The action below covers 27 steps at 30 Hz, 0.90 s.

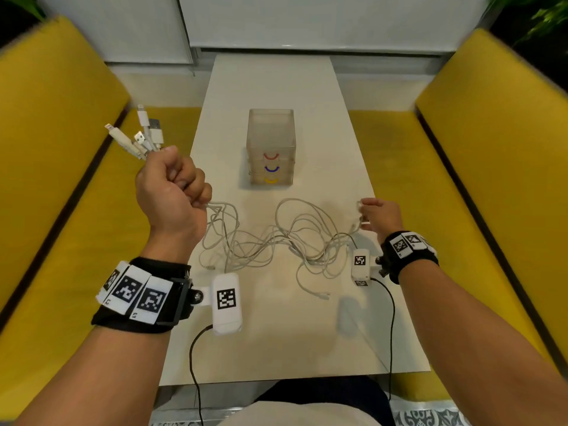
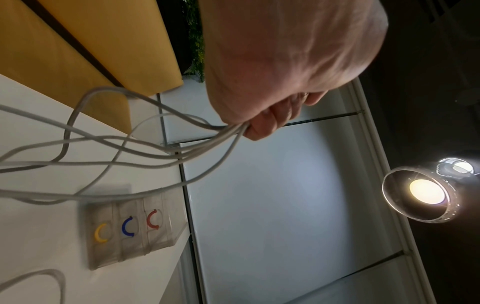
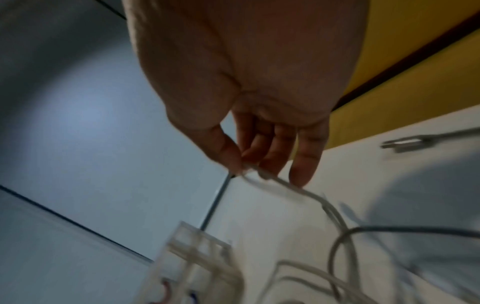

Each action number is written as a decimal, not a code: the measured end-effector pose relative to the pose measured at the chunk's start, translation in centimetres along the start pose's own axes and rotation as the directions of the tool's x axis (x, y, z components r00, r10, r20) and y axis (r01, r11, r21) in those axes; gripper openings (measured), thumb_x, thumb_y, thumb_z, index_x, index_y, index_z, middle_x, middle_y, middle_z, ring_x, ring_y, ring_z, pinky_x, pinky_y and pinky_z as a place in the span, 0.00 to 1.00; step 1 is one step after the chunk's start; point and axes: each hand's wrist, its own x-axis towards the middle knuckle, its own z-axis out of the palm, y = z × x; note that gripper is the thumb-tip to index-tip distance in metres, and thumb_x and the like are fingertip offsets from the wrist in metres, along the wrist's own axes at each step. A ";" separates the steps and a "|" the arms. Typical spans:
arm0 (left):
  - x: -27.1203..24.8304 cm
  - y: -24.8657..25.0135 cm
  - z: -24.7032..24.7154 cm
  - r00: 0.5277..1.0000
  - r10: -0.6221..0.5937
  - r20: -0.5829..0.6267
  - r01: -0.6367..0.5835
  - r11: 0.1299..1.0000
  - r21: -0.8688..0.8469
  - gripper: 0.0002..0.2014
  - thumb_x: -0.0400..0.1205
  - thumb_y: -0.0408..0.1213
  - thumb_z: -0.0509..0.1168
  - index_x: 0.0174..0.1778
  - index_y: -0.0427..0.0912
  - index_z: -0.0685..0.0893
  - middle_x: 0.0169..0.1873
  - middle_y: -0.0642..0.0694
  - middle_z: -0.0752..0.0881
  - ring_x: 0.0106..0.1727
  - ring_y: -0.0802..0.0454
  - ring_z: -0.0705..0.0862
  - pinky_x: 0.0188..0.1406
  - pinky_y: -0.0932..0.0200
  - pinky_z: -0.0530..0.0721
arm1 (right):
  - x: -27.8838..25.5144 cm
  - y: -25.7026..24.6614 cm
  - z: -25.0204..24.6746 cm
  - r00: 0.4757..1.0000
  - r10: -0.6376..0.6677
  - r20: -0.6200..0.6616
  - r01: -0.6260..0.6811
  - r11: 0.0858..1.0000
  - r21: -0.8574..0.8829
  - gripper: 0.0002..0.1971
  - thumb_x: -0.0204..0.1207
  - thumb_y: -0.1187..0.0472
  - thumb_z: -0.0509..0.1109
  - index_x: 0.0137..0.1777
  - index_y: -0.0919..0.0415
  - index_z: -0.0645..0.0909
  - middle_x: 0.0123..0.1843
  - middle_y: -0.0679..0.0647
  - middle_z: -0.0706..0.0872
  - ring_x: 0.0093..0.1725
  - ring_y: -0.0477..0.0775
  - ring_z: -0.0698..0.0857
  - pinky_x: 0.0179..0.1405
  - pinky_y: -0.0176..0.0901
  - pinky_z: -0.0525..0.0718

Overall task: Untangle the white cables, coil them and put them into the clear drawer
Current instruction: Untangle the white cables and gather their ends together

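Several white cables (image 1: 270, 241) lie tangled across the white table (image 1: 276, 333). My left hand (image 1: 173, 182) is raised off the table's left edge, fisted round a bunch of cable ends, and their plugs (image 1: 141, 133) stick up out of the fist. The strands (image 2: 161, 144) trail from the left hand (image 2: 267, 121) down to the table. My right hand (image 1: 379, 213), near the right edge, pinches a cable (image 3: 285, 185) between thumb and fingers (image 3: 306, 164). The clear drawer unit (image 1: 271, 147) stands mid-table, its three drawers shut, with red, blue and yellow handles.
Yellow benches (image 1: 55, 124) run along both sides of the table. A loose plug end (image 1: 322, 295) lies near the table's front. Thin black camera leads (image 1: 392, 318) hang from both wrists. The drawer unit (image 2: 130, 228) sits just beyond the tangle.
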 end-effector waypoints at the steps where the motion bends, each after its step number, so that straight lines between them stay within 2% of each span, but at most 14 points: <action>1: -0.1 0.0 0.1 1.000 -0.005 0.002 0.005 1.000 -0.001 0.18 0.83 0.37 0.56 0.28 0.49 0.58 0.22 0.51 0.58 0.24 0.52 0.51 0.21 0.56 0.52 | -0.6 -1.1 0.1 0.998 -0.028 0.061 0.027 0.999 0.017 0.14 0.79 0.71 0.70 0.64 0.68 0.85 0.43 0.57 0.87 0.40 0.57 0.84 0.44 0.52 0.88; 6: -0.4 1.1 0.4 1.000 -0.002 -0.004 0.002 1.000 -0.027 0.20 0.87 0.38 0.53 0.28 0.49 0.60 0.22 0.51 0.59 0.23 0.53 0.51 0.21 0.57 0.52 | -3.5 -8.7 -0.8 0.963 -0.239 0.123 0.219 0.963 0.156 0.12 0.83 0.71 0.67 0.65 0.68 0.83 0.43 0.54 0.84 0.40 0.52 0.83 0.51 0.55 0.90; 9: -0.3 2.1 0.4 1.000 0.013 -0.006 -0.014 0.999 -0.050 0.20 0.88 0.39 0.52 0.27 0.49 0.61 0.22 0.51 0.59 0.22 0.53 0.52 0.20 0.59 0.53 | -5.4 -12.8 -1.9 0.931 -0.339 0.137 0.309 0.930 0.199 0.09 0.84 0.70 0.67 0.60 0.66 0.86 0.46 0.56 0.84 0.43 0.52 0.84 0.51 0.55 0.92; 12: -0.2 2.9 0.2 0.999 0.031 -0.018 -0.032 0.998 -0.054 0.20 0.87 0.38 0.52 0.27 0.49 0.61 0.21 0.51 0.59 0.22 0.53 0.52 0.20 0.59 0.53 | -7.5 -16.2 -2.9 0.884 -0.437 0.166 0.379 0.878 0.293 0.07 0.84 0.70 0.66 0.52 0.61 0.85 0.42 0.54 0.84 0.41 0.53 0.85 0.49 0.57 0.92; 15: -0.1 3.2 0.0 0.999 0.042 -0.025 -0.043 0.997 -0.062 0.20 0.88 0.38 0.52 0.27 0.49 0.61 0.21 0.51 0.60 0.22 0.53 0.53 0.20 0.59 0.53 | -9.4 -18.7 -3.5 0.844 -0.508 0.170 0.422 0.826 0.374 0.07 0.84 0.70 0.65 0.52 0.60 0.84 0.39 0.52 0.83 0.40 0.52 0.86 0.46 0.55 0.91; 18: -0.1 3.2 0.1 0.999 0.051 -0.010 -0.051 0.996 -0.067 0.20 0.88 0.39 0.53 0.27 0.49 0.62 0.21 0.51 0.60 0.22 0.54 0.53 0.19 0.59 0.54 | -11.4 -20.2 -3.2 0.824 -0.545 0.158 0.443 0.793 0.419 0.03 0.84 0.64 0.69 0.50 0.59 0.84 0.38 0.51 0.83 0.39 0.53 0.86 0.43 0.53 0.90; 21: -0.1 2.8 0.3 0.998 0.053 0.040 -0.051 0.998 -0.045 0.20 0.88 0.42 0.55 0.28 0.49 0.64 0.23 0.51 0.61 0.22 0.54 0.54 0.19 0.58 0.54 | -13.6 -21.1 -2.0 0.818 -0.553 0.158 0.444 0.782 0.436 0.05 0.83 0.58 0.71 0.46 0.59 0.84 0.35 0.52 0.81 0.34 0.52 0.85 0.35 0.51 0.88; 23: 0.0 2.4 0.7 0.995 0.046 0.093 -0.044 0.999 -0.021 0.18 0.85 0.45 0.59 0.29 0.49 0.65 0.24 0.51 0.62 0.22 0.55 0.55 0.20 0.57 0.54 | -14.8 -21.2 -0.7 0.815 -0.550 0.182 0.435 0.788 0.435 0.06 0.84 0.59 0.71 0.45 0.60 0.82 0.34 0.53 0.81 0.30 0.54 0.83 0.30 0.51 0.87; 27: -0.6 1.2 2.0 0.984 -0.003 0.179 -0.002 1.000 0.027 0.17 0.79 0.48 0.66 0.27 0.50 0.70 0.24 0.51 0.62 0.21 0.56 0.57 0.21 0.57 0.54 | -17.5 -19.4 3.6 0.793 -0.551 0.260 0.407 0.796 0.448 0.05 0.86 0.62 0.67 0.51 0.65 0.78 0.30 0.56 0.79 0.27 0.57 0.80 0.26 0.53 0.84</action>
